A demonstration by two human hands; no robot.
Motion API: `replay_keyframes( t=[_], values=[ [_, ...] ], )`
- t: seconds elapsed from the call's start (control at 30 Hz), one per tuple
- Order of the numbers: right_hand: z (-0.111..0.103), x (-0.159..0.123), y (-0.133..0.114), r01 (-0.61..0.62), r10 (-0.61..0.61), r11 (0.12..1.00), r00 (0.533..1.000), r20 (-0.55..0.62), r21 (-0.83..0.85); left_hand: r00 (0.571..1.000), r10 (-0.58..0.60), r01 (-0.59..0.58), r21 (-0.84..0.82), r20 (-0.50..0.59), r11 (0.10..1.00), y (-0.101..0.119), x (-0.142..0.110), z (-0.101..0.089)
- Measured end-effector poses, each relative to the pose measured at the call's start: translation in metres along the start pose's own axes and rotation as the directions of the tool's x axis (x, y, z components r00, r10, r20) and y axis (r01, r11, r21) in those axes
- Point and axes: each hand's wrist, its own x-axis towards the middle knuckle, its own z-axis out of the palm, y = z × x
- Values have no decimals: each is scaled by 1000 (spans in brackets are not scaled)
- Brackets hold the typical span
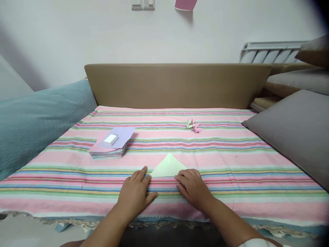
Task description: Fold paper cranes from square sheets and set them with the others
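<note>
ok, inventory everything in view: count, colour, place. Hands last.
folded paper triangle: one, pale green, front centre
square paper stack: one, pink/lilac top, left
plastic plug adapter: one, white, on stack
small folded-paper figures: two, green and pink, right of centre
striped cloth: one, multicoloured, under papers
padded bolster: one, blue, left
padded backrest: one, brown, rear
cushions: at least three, grey/brown, right
slatted rail: one, white, rear right
wall switches: two, white, top
wall paper: one, pink, top
left hand: one, triangle's left corner
right hand: one, its right corner

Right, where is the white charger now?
In the head view, the white charger lies to the left, on the lilac sheet topping the paper stack.
</note>
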Motion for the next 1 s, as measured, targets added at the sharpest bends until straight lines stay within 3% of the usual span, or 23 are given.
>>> replay_keyframes(
  t=[0.17,0.27,0.37,0.47,0.53,0.8,1.0],
  values=[
    [1,0,0,-3,3,1000,1000,-2,3,999,-24,23,-20,-46,1000,-17,4,0],
    [3,-1,0,-3,3,1000,1000,-1,-1,974,-57,43,-65,-220,997,-18,7,6],
    [4,0,0,-4,3,1000,1000,-14,-16,926,167,-197,-56,-339,979,-2,9,15],
    [5,1,-1,-13,11,999,999,-34,-40,881,387,-419,-69,-271,905,22,8,26],
    [5,2,-1,-19,17,999,999,-36,-51,864,456,-481,-85,-214,872,34,7,31],
    [3,1,-2,-14,11,993,999,-32,-115,897,418,-438,-147,-145,887,39,9,30],
    [-5,-2,7,-68,61,988,997,-51,-140,912,367,-390,-113,-182,914,29,7,29]
  ],
)
